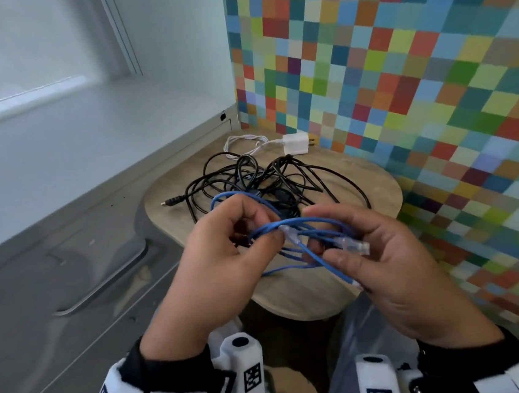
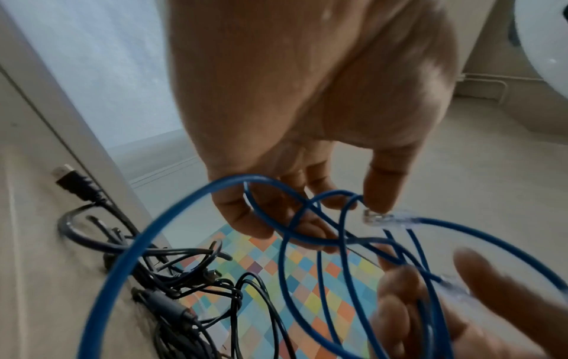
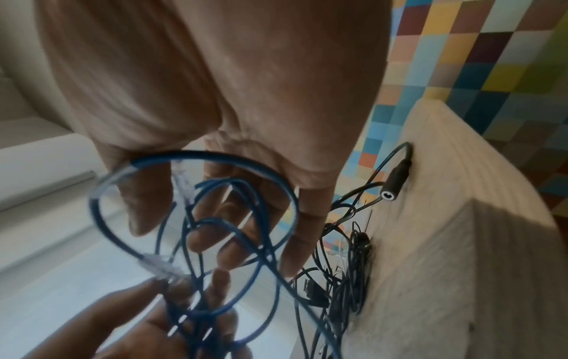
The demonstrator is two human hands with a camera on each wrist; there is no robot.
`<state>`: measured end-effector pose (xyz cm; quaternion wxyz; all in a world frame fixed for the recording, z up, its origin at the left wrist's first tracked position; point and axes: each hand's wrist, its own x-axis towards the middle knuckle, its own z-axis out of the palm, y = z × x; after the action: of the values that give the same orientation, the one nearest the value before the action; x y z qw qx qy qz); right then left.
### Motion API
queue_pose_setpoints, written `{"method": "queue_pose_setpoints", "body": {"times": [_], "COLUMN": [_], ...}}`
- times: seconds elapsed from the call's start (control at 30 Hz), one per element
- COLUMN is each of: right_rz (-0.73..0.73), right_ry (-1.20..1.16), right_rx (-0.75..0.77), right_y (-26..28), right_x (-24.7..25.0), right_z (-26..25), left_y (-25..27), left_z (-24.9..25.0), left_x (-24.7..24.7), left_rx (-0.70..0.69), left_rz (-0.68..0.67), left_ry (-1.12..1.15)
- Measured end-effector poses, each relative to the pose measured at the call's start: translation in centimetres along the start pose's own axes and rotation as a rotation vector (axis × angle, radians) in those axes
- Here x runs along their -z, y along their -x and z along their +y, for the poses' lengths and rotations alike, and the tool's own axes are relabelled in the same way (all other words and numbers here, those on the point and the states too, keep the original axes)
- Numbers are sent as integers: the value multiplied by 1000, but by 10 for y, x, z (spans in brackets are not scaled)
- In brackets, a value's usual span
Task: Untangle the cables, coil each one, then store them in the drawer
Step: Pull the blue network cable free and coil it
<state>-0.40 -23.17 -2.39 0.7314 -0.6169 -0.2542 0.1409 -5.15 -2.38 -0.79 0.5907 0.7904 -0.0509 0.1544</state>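
Blue cable loops between both hands' fingers.

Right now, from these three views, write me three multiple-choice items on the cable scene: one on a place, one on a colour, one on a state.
1. Where does the white square plug-in charger lie?
A. on the far edge of the round wooden table, near the chequered wall
B. in the grey drawer
C. in the left hand

2. What colour is the thin network cable held between the two hands?
A. black
B. blue
C. white

3. In what state is the bundle of thin black cables on the table?
A. neatly coiled
B. stored away
C. loose and tangled

Answers:
1 A, the charger sits beyond the black bundle, by the wall.
2 B, the left hand and right hand both hold blue loops with clear plugs.
3 C, its strands cross over each other in an untidy heap.
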Motion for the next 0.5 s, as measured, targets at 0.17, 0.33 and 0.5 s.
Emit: {"method": "queue_pose_setpoints", "body": {"times": [0.17,0.33,0.5], "right_rz": [3,-101,-149], "right_ry": [81,85,27], "right_rx": [115,126,69], "right_y": [-7,-12,-4], "right_x": [1,0,5], "right_z": [-10,-11,0], "left_y": [0,1,1], "left_z": [-5,-6,-10], "left_x": [16,18,25], "left_rx": [8,27,23], "left_rz": [-63,-109,-115], "left_ry": [233,207,138]}}
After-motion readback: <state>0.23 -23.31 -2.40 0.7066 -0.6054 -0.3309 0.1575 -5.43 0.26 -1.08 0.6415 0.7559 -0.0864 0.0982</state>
